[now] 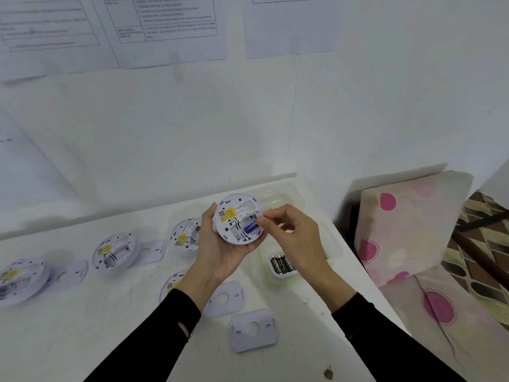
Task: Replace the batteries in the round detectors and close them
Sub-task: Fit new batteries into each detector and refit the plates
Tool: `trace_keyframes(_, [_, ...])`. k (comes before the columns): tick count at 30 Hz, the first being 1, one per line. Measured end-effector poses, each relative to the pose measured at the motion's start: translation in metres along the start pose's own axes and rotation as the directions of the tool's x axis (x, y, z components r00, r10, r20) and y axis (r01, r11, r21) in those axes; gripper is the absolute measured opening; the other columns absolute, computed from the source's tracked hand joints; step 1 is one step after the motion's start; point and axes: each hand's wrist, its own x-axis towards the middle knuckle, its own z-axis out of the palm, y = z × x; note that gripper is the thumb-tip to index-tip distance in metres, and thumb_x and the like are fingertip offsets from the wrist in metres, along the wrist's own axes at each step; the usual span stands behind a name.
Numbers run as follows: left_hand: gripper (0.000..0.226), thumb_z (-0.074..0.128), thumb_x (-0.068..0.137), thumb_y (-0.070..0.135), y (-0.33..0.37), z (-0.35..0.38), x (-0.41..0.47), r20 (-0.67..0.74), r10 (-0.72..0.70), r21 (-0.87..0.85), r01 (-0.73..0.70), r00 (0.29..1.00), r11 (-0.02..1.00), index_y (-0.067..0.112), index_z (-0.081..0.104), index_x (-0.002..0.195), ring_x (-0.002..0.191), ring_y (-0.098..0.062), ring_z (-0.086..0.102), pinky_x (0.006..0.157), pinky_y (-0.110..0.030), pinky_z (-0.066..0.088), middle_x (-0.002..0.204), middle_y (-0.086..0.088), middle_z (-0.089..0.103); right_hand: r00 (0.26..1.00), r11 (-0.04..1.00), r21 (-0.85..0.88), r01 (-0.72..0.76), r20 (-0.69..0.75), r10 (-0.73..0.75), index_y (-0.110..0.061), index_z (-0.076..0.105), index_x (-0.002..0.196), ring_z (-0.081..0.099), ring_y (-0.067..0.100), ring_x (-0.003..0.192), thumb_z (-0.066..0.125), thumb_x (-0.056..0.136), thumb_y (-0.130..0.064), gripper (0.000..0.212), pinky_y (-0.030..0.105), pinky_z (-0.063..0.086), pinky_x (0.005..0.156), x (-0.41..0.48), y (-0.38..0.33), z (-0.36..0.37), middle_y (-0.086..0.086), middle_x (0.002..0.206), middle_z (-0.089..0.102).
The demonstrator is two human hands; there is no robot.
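Note:
My left hand point(220, 249) grips a round white detector point(237, 219) above the table, its back with a yellow sticker facing me. A blue battery point(250, 226) sits partly in its open compartment. My right hand point(292, 232) pinches the battery's right end with thumb and forefinger. Several other open detectors lie on the table: one point(184, 237) just left of my left hand, one point(114, 253) further left, one point(19, 279) at the left edge, one point(169, 285) partly hidden under my left wrist.
A small clear tub point(275, 277) with black batteries point(281, 264) stands below my right hand. A second clear tub point(278, 195) is behind the held detector. Loose white cover plates point(252, 332) point(225, 299) point(151, 250) point(73, 272) lie on the table. A patterned cushion point(407, 221) is at the right.

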Motion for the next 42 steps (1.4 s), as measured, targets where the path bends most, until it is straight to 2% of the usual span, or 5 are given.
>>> trace_keyframes(14, [0.070,0.042,0.094,0.058,0.002,-0.003,0.008,0.013,-0.028,0.003,0.028,1.000,1.000,0.008,0.048,0.143,0.135,-0.038,0.048,0.098,-0.048,0.050,0.138,-0.024,0.057,0.859,0.753,-0.443,0.486,0.082,-0.506,-0.016,0.070,0.096,0.053,0.017,0.096,0.060,0.092,-0.025,0.014,0.032,0.051,0.078,0.003,0.041,0.007,0.003,0.109,0.059])
trace_keyframes(29, [0.074,0.046,0.093,0.059,0.003,-0.001,0.008,-0.015,-0.087,0.106,0.088,0.996,0.990,0.005,0.047,0.143,0.139,-0.041,0.042,0.120,-0.046,0.022,0.140,-0.027,0.054,0.835,0.738,-0.393,0.549,0.242,-0.494,-0.006,0.067,0.098,0.052,0.017,0.100,0.056,0.096,-0.021,0.019,0.031,0.052,0.080,0.003,0.054,0.002,0.009,0.118,0.047])
trace_keyframes(32, [0.070,0.047,0.093,0.057,0.007,-0.001,0.011,-0.035,-0.076,0.103,0.080,0.996,0.992,0.005,0.050,0.141,0.129,-0.039,0.051,0.107,-0.045,0.039,0.139,-0.026,0.055,0.778,0.665,-0.405,0.628,0.361,-0.515,-0.008,0.070,0.104,0.054,0.018,0.098,0.057,0.096,-0.019,0.019,0.026,0.048,0.084,0.014,0.047,-0.009,0.010,0.114,0.051])
trace_keyframes(37, [0.057,0.044,0.094,0.054,0.006,0.010,0.010,-0.033,-0.083,0.143,0.087,0.996,0.986,0.008,0.062,0.122,0.095,-0.035,0.071,0.092,-0.045,0.049,0.118,-0.023,0.069,0.973,0.966,-0.184,0.183,0.173,-0.152,-0.014,0.068,0.093,0.063,0.011,0.084,0.051,0.099,-0.015,0.018,0.025,0.050,0.079,0.036,0.036,-0.041,-0.001,0.089,0.068])
trace_keyframes(42, [0.054,0.040,0.096,0.053,0.004,0.013,0.013,0.044,-0.114,0.147,0.107,0.992,0.983,0.008,0.063,0.115,0.087,-0.036,0.074,0.085,-0.041,0.055,0.107,-0.023,0.073,0.927,0.690,-0.723,-0.032,0.237,0.291,-0.007,0.072,0.092,0.063,0.023,0.085,0.057,0.095,-0.020,0.021,0.027,0.045,0.075,0.049,0.069,-0.073,0.008,0.093,0.072])
